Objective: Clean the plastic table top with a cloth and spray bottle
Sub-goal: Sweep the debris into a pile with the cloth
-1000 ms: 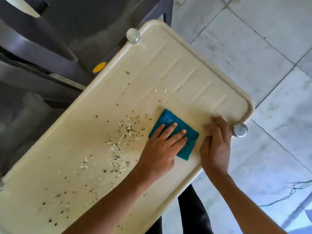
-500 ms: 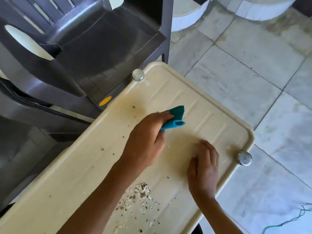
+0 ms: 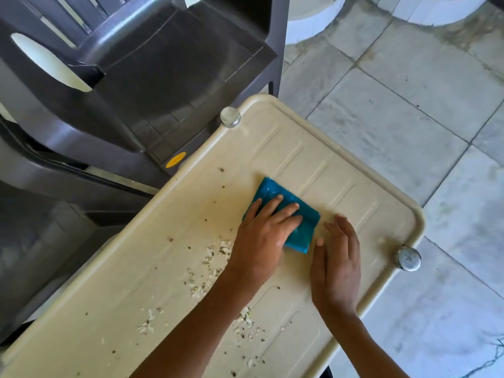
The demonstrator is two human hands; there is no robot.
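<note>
A cream plastic table top [image 3: 321, 165] with a raised rim runs diagonally across the view. A folded teal cloth [image 3: 302, 227] lies flat on it near the right end. My left hand [image 3: 261, 236] presses on the cloth with straight fingers. My right hand [image 3: 336, 260] rests flat on the table just right of the cloth, fingers extended. White crumbs and dark specks [image 3: 210, 271] are scattered on the table left of and below my left arm. No spray bottle is in view.
Dark grey plastic chairs [image 3: 152, 77] stand stacked against the table's far-left edge. Two metal knobs sit at the table's corners, one at the back [image 3: 230, 117] and one at the right [image 3: 408, 258]. Pale floor tiles [image 3: 409, 105] spread to the right.
My left hand gripped the bunched cloth farther up the table half a second ago; now the cloth lies flat under it, closer to my right hand. The view has shifted.
</note>
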